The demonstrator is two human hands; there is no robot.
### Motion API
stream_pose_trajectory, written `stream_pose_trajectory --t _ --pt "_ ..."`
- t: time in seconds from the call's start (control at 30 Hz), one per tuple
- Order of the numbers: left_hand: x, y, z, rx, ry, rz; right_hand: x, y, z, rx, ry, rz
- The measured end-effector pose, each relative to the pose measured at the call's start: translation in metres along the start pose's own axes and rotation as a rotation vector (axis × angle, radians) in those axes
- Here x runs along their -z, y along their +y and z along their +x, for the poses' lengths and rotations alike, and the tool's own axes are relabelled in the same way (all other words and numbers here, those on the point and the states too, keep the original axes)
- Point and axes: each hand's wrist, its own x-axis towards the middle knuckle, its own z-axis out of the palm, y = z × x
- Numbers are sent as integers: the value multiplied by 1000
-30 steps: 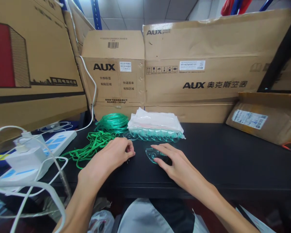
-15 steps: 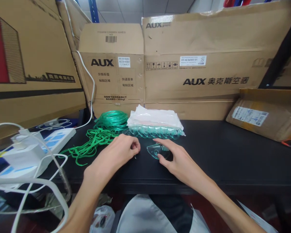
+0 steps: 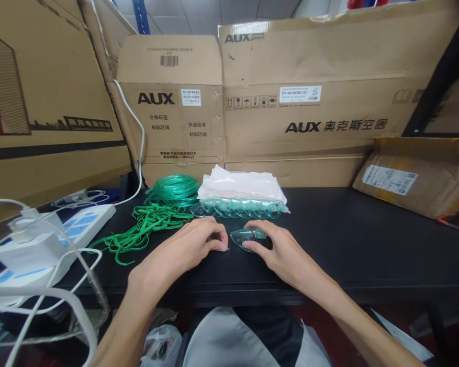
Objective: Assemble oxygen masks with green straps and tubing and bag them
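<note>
My right hand [image 3: 270, 242] curves its thumb and fingers around a clear green oxygen mask [image 3: 241, 237] just above the black tabletop. To its left, my left hand [image 3: 204, 239] is closed in a pinch. A tiny shiny tip shows below those fingertips, too small to name, close to the mask's left edge. Behind both hands lies a row of nested clear green masks [image 3: 245, 208] in front of white plastic bags [image 3: 243, 184]. Green elastic straps [image 3: 145, 224] lie tangled left of my left hand, with coiled green tubing [image 3: 172, 190] behind them.
A white power strip [image 3: 84, 224] with plugs and looping cables takes up the left side. Large cardboard boxes [image 3: 260, 137] stand along the back. A taped carton [image 3: 416, 178] sits at the right. The black table's front edge [image 3: 290, 294] runs before my lap.
My left hand has moved right, closer to the mask. My right fingers have closed in around the mask, which has tilted. The view has shifted slightly.
</note>
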Motion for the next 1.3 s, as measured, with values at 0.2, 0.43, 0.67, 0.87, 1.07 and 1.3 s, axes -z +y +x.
stream_pose_trajectory --t 0.2,0.43,0.67,0.87,1.07,1.3 --pt "0 16 4 -155 77 42 9 6 1 -8 -26 13" --pt "-14 19 15 -190 129 31 13 5 5 -20 -58 71" --pt "-16 9 20 -172 118 -80 18 -11 7 -110 -108 120" --pt "-14 -10 21 -124 42 -179 17 -23 12 -178 -133 189" --pt "-19 -10 28 -145 30 -193 16 -17 11 -218 -100 95" --pt "-18 18 17 -170 112 -119 24 -15 6 -182 -80 102"
